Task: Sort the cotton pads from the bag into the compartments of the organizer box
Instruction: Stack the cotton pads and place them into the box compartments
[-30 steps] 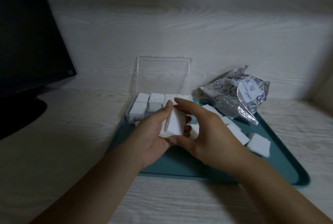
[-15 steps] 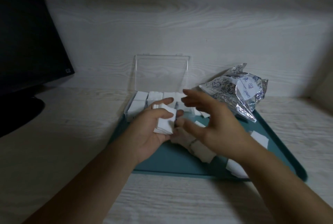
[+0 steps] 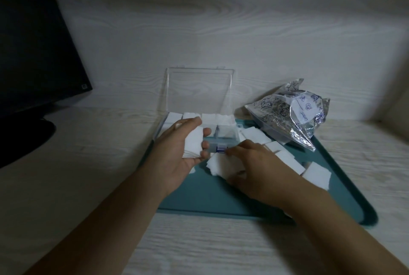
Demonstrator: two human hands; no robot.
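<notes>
Now pad stack (image 3: 193,144) gripped in left hand (image 3: 177,153).

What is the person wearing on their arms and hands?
Nothing that shows. Both forearms are bare up to the frame's edge, with no sleeves in view. The left hand and right hand have no gloves, and I see no rings, watch or bracelet, though the light is dim.

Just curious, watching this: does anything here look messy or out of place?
Yes. Loose cotton pads lie scattered at odd angles across the teal tray, outside the organizer box, beside the crumpled bag.
</notes>
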